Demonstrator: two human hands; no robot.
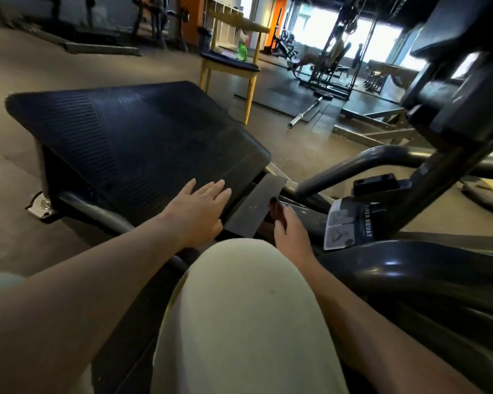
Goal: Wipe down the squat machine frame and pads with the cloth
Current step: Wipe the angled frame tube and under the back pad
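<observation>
Both hands (202, 207) (291, 227) on squat machine (131, 132)

The sloped footplate (131, 137) has open air above it, and bare floor (17, 194) lies to its left. On its right, only a narrow gap lies between the grey plate (254, 206) and the curved frame tube (339, 172). The knee (239, 294) blocks the near middle, and a chair (228, 66) stands behind.

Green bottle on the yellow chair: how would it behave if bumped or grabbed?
The green bottle stands upright and narrow on the chair, on its cushioned seat, so it probably tips easily. It looks like translucent plastic: likely light, slightly squashy. Fill level is not readable.
</observation>
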